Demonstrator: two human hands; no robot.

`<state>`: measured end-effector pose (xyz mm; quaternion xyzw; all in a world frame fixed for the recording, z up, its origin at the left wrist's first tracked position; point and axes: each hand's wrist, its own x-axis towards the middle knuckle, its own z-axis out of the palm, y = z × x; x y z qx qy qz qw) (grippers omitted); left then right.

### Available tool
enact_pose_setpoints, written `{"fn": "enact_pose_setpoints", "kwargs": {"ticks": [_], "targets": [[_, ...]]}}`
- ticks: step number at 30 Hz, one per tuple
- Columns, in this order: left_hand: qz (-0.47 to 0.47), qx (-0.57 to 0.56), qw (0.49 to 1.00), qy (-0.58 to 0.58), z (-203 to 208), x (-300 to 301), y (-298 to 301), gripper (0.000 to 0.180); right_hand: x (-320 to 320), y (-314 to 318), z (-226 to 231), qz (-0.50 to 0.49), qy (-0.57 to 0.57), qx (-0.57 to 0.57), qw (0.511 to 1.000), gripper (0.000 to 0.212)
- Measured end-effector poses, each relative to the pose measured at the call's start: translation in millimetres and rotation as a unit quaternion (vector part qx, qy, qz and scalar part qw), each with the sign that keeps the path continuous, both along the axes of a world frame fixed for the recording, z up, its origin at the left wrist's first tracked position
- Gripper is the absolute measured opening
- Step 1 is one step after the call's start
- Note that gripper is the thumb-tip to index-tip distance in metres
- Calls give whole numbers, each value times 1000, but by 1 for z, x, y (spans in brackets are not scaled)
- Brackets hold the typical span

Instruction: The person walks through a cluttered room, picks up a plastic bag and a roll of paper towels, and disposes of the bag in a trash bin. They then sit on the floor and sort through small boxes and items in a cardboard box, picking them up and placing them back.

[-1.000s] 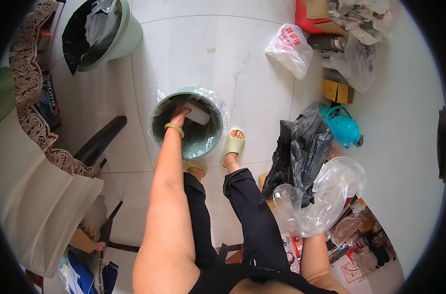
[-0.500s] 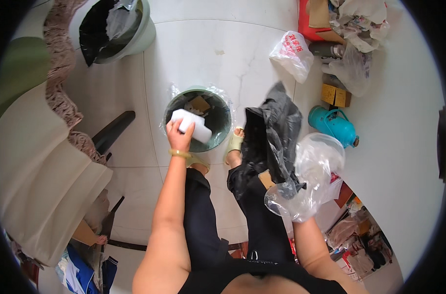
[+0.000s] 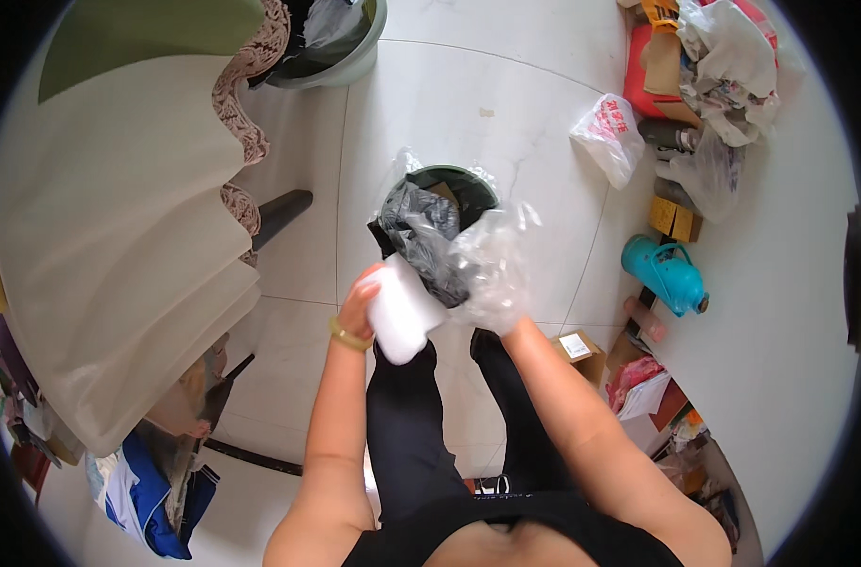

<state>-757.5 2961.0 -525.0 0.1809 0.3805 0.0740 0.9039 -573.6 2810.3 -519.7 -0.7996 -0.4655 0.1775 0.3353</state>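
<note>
My left hand (image 3: 360, 300) grips a white foam block (image 3: 402, 310) in front of my legs. My right hand (image 3: 495, 300) holds a clear plastic bag (image 3: 492, 255) together with a black plastic bag (image 3: 426, 236); the hand itself is mostly hidden under the clear film. Both bags hang over a small green bin (image 3: 454, 180) lined with clear plastic, standing on the white tiled floor just beyond my feet. The foam block touches the black bag's lower edge.
A table with a cream, lace-edged cloth (image 3: 119, 236) fills the left. A larger pale green bin (image 3: 336, 42) stands at the top. Along the right wall lie a white shopping bag (image 3: 608, 132), a teal flask (image 3: 665, 274), small cardboard boxes (image 3: 674, 219) and piled bags.
My left hand lifted the white block out of the small bin and drew it toward my body. My right hand swung both bags from my right side over the bin.
</note>
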Motion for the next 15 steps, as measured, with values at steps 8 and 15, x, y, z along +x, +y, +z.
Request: {"fn": "enact_pose_setpoints", "kwargs": {"ticks": [8, 15], "targets": [[-42, 23, 984, 170, -140, 84, -2, 22, 32, -42, -87, -405, 822, 17, 400, 36], [-345, 416, 717, 439, -202, 108, -31, 52, 62, -75, -46, -431, 694, -45, 575, 41]]}}
